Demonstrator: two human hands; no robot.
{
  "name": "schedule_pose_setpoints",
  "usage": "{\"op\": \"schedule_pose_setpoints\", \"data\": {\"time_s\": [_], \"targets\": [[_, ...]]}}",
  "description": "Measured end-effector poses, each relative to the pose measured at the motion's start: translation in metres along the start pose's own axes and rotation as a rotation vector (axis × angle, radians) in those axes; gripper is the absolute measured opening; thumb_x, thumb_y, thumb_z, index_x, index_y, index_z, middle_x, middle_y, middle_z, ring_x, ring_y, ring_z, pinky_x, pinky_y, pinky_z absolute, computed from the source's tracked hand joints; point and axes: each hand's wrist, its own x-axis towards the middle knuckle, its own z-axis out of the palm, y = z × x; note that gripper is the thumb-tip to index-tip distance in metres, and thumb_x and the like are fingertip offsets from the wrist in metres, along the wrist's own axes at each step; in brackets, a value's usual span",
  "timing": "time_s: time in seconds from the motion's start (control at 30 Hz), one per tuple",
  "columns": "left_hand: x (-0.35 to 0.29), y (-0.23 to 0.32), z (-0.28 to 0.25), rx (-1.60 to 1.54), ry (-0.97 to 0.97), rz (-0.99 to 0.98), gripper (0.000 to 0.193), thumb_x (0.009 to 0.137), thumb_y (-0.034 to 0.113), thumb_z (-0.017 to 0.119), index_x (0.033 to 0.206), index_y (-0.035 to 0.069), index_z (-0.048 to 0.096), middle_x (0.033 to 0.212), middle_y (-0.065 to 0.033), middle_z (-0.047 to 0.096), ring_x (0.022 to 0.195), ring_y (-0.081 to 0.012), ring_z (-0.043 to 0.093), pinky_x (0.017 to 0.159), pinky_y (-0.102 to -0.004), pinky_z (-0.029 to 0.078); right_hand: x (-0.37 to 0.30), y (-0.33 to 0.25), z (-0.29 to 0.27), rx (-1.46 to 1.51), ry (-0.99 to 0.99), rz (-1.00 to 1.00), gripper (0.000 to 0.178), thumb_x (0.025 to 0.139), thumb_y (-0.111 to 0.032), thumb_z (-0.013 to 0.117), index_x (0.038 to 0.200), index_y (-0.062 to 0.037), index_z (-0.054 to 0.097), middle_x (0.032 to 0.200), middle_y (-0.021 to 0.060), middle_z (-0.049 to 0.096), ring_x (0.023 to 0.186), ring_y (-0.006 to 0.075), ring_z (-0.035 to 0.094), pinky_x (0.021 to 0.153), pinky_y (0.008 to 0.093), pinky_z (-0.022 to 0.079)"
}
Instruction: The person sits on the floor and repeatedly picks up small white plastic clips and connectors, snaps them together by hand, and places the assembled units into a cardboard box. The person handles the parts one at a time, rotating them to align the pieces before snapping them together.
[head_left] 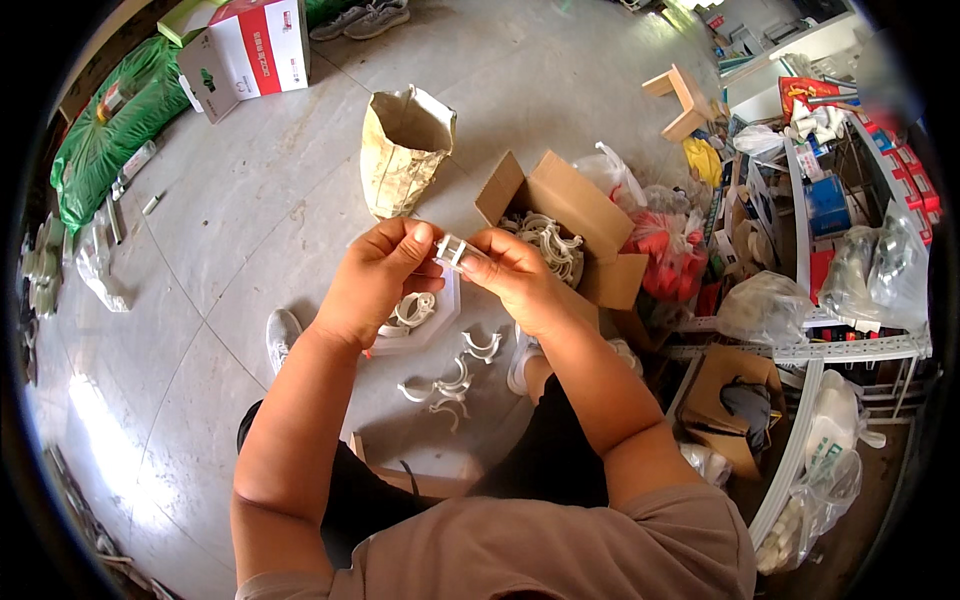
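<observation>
Right hand (515, 278) pinches a slotted white plastic clip (454, 251), left hand (382, 272) bunched at its end, grip unclear, above crescent-shaped white pieces (484, 354).

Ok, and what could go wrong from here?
Perhaps two things. The small white plastic piece sits at the right hand's fingertips, so it might slip and drop. The loose curved white pieces lie on the floor near the right shoe, so one could get stepped on or kicked away.
</observation>
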Motion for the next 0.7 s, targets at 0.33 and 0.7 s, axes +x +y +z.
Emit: {"op": "schedule_pose_setpoints", "data": {"time_s": [0.33, 0.7], "targets": [[0.001, 0.0, -0.004, 0.137, -0.021, -0.001, 0.016, 0.084, 0.016, 0.057, 0.087, 0.0, 0.056, 0.073, -0.0012, 0.055, 0.062, -0.0073, 0.052, 0.058, -0.0196, 0.045, -0.002, -0.005, -0.003, -0.133, 0.0, -0.04, 0.016, 0.083, -0.015, 0.058, 0.089, -0.0006, 0.055, 0.081, -0.0017, 0.054, 0.075, 0.0039, 0.046, 0.068, 0.0193, 0.037], [0.0, -0.013, -0.004, 0.38, -0.072, 0.4, 0.008, 0.082, 0.006, 0.057, 0.086, 0.001, 0.054, 0.078, -0.0026, 0.056, 0.069, -0.0125, 0.055, 0.062, -0.0246, 0.045, -0.002, 0.004, -0.003, 0.565, -0.079, 0.32, 0.023, 0.083, -0.026, 0.05, 0.08, -0.004, 0.054, 0.066, 0.0026, 0.052, 0.064, 0.0148, 0.049, 0.07, 0.03, 0.041]]}}
